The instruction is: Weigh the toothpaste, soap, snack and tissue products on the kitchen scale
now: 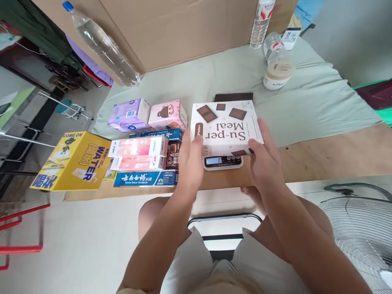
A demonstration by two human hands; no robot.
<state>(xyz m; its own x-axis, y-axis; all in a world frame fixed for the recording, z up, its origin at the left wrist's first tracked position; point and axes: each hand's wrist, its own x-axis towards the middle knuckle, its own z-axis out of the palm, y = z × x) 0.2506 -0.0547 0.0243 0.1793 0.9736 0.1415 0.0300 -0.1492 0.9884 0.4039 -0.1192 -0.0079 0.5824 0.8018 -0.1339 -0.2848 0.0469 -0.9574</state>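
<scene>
Between my two hands is a white carton point(225, 124) printed "Su-per Meal" with brown chocolate squares, its lettering upside down to me. My left hand point(190, 157) grips its left side, thumb on the near edge. On the right side, my right hand point(266, 153) is closed on the carton in the same way. Below the carton's near edge, a digital kitchen scale point(223, 162) shows its small display and buttons; the carton hides the rest of it. Whether the carton touches the scale, I cannot tell. A dark flat object point(234, 97) shows behind the carton.
Left of my hands lie blue toothpaste boxes point(146, 179), pink boxes point(137, 153), a brown cocoa box point(173, 155), purple point(129, 115) and pink tissue packs point(168, 115), and a yellow carton point(72, 161). Bottles point(104, 51) and a white jar point(277, 75) stand farther back. A fan point(361, 232) is right.
</scene>
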